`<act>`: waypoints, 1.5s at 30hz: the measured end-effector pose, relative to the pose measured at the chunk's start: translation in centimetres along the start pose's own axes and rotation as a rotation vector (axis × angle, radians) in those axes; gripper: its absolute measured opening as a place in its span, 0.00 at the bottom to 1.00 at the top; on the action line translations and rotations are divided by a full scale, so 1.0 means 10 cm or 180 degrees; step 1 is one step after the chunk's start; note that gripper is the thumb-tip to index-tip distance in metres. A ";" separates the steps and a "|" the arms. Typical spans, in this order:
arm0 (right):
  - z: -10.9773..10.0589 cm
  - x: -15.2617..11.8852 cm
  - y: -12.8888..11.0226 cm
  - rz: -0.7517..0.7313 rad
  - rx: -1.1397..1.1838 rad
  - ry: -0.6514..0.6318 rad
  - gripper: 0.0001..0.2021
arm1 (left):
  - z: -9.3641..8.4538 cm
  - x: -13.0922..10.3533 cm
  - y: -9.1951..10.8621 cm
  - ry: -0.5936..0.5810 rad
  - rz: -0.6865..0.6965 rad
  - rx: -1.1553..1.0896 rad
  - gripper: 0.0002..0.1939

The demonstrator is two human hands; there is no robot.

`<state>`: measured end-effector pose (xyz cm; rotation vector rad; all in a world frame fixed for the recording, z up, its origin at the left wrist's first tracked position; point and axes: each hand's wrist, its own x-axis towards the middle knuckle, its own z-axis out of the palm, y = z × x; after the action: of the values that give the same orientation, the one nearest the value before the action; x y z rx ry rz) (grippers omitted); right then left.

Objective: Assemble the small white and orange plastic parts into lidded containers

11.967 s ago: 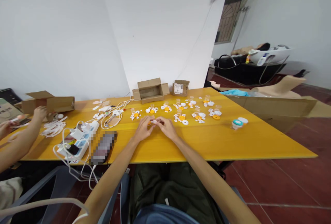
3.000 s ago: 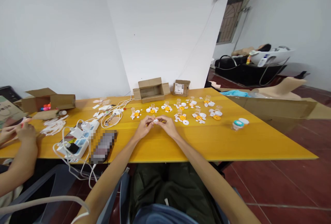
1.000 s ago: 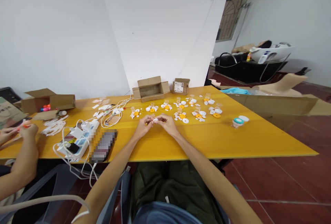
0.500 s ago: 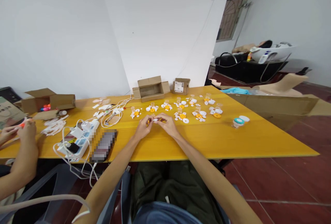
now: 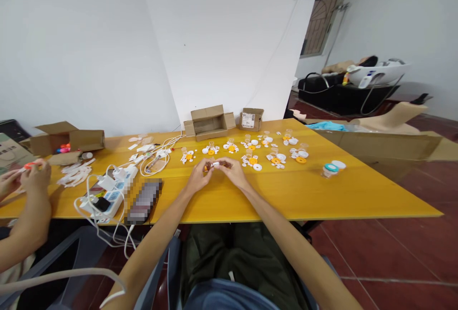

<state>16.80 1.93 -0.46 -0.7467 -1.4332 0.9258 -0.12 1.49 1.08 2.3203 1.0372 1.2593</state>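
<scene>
My left hand (image 5: 199, 176) and my right hand (image 5: 233, 173) meet above the table, fingers closed in a pinch. Between the fingertips shows a small white plastic piece (image 5: 215, 164) with dark marks; its exact kind is too small to tell. A bit of orange also shows at my left fingers, mostly covered by them. Just beyond my hands lie piles of small plastic parts: an orange wheel (image 5: 253, 161), a white disc (image 5: 257, 167) and several small white pieces beside clear cups (image 5: 274, 151).
Two open cardboard boxes, a larger one (image 5: 208, 126) and a smaller one (image 5: 251, 118), stand at the wall. A power strip (image 5: 116, 195) with cables and a phone (image 5: 143, 201) lie left. A teal-lidded jar (image 5: 330, 169) sits right. A co-worker's hands (image 5: 36, 176) hold something orange at far left.
My fingers have shifted slightly around the white piece, which now appears turned, while my arms stay in place. The co-worker's hands have moved a little at the left.
</scene>
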 end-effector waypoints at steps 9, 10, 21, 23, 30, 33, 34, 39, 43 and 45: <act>0.00 0.01 0.05 0.0137 0.0188 -0.0089 0.10 | 0.02 0.00 -0.05 0.0012 -0.0050 0.0114 0.03; 0.00 0.01 0.05 0.0150 0.0202 -0.0105 0.10 | 0.02 0.00 -0.06 0.0016 -0.0046 0.0130 0.03; 0.00 0.00 0.07 0.0127 0.0143 -0.0206 0.12 | 0.01 0.00 -0.05 -0.0072 -0.0155 0.0203 0.01; 0.00 0.00 0.07 0.0124 0.0105 -0.0209 0.11 | 0.02 0.00 -0.06 -0.0064 -0.0136 0.0199 0.02; 0.02 -0.03 -0.01 -0.0154 -0.0440 -0.0013 0.09 | 0.00 -0.01 -0.04 -0.0027 -0.0045 0.0301 0.06; 0.02 -0.05 -0.04 -0.0265 -0.0644 0.0227 0.08 | -0.02 0.00 -0.06 0.0151 0.0037 0.0386 0.10; 0.01 -0.05 -0.05 -0.0275 -0.0681 0.0323 0.08 | -0.03 0.00 -0.07 0.0218 0.0019 0.0430 0.12; -0.01 -0.04 -0.01 -0.0283 -0.0928 0.0653 0.07 | -0.03 -0.01 -0.22 0.0432 -0.0477 0.0797 0.18; -0.04 -0.04 0.05 -0.0308 -0.1239 0.0687 0.06 | -0.02 -0.05 -0.32 0.0188 -0.0974 0.0934 0.19; -0.05 -0.04 0.07 -0.0339 -0.1319 0.0690 0.06 | -0.01 -0.05 -0.34 0.0032 -0.1009 0.0917 0.16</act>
<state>17.26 1.97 -1.32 -1.0316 -1.4703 0.4512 -1.97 3.47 -1.08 2.2248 1.6075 1.0559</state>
